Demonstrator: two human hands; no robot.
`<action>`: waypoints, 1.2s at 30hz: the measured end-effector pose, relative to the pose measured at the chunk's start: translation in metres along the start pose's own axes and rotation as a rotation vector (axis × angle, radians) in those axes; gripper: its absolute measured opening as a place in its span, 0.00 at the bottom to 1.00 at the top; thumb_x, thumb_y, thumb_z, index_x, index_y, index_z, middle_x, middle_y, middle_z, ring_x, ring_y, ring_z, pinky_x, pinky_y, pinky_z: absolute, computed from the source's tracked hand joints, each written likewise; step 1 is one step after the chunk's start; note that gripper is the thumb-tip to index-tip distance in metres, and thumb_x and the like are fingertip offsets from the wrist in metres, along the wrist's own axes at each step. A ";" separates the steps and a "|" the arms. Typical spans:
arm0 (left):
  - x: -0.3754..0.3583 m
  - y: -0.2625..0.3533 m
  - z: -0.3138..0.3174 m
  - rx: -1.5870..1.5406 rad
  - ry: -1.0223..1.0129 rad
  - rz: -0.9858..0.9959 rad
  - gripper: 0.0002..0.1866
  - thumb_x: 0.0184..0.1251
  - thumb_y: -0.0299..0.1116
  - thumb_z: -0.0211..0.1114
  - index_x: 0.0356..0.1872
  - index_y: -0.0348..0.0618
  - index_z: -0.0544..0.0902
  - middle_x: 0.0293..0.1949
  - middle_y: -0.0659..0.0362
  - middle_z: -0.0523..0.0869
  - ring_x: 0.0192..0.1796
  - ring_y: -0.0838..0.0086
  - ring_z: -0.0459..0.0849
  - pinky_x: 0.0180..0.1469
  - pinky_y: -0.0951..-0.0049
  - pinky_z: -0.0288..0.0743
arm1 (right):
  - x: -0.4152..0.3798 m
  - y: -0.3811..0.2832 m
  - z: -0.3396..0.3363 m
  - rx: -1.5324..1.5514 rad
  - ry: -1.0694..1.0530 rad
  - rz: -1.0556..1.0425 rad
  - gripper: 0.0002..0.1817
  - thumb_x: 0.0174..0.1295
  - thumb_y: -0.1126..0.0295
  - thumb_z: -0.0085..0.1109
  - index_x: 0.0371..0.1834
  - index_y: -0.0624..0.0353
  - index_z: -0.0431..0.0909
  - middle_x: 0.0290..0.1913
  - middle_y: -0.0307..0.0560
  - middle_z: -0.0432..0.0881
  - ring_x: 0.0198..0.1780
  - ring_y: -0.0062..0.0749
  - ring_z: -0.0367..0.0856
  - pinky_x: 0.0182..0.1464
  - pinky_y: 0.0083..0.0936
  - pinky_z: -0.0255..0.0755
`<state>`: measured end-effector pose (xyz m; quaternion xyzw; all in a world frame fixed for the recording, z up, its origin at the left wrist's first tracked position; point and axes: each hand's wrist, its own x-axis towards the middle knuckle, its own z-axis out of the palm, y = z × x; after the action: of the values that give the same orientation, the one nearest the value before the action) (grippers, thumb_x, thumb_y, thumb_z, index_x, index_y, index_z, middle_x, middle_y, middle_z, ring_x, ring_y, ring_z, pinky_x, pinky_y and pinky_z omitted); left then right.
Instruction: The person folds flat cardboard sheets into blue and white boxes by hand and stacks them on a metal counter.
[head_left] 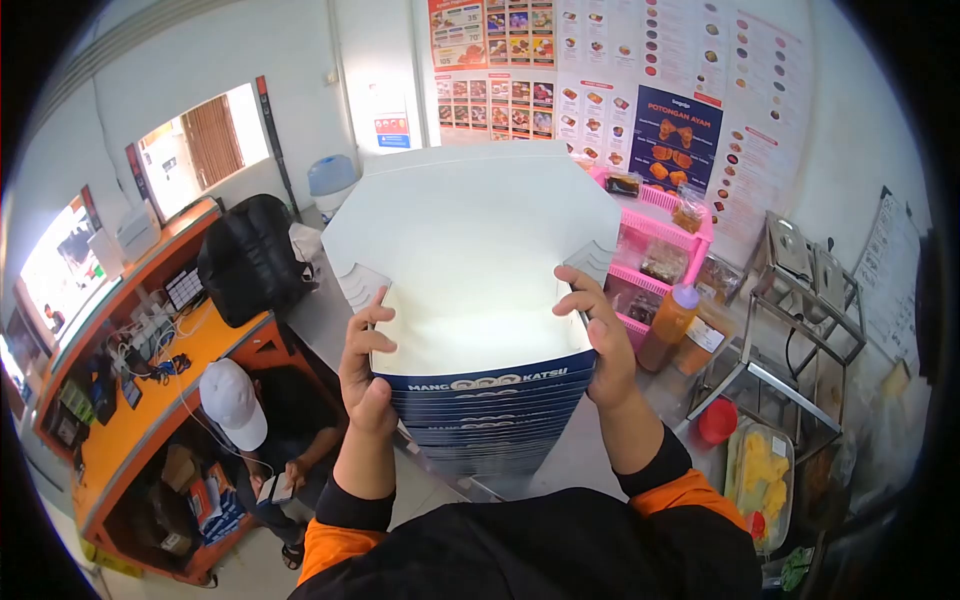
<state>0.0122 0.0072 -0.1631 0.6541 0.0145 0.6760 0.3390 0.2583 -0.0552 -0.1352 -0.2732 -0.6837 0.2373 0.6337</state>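
A tall stack of nested paper food boxes (490,410), dark blue outside and white inside, stands in front of my body. The front wall of the top box (480,381) reads "MANG KATSU", and its wide white lid flap (470,205) is raised at the back. My left hand (368,365) grips the left side wall of the top box, fingertips over the rim and thumb at the front corner. On the opposite side my right hand (605,340) holds the right wall the same way, fingers curled over the edge. The inside of the top box is bare.
To the right are a pink basket rack (655,240), a sauce bottle (668,325), a metal stand (790,370) and a tub of yellow food (760,480). A person in a white cap (233,400) sits left by an orange counter (130,430) with a black backpack (255,255).
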 end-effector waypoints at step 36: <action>0.072 -0.229 0.163 0.123 -0.671 -0.287 0.55 0.37 0.34 0.74 0.66 0.38 0.46 0.59 0.46 0.65 0.62 0.62 0.63 0.62 0.66 0.57 | -0.084 0.108 -0.192 -0.231 0.460 0.445 0.46 0.45 0.72 0.66 0.67 0.61 0.47 0.60 0.52 0.62 0.60 0.36 0.61 0.60 0.29 0.56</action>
<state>0.2651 0.1490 -0.1826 0.8499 0.0347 0.3675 0.3762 0.4618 -0.0362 -0.2531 -0.5322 -0.4689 0.2230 0.6687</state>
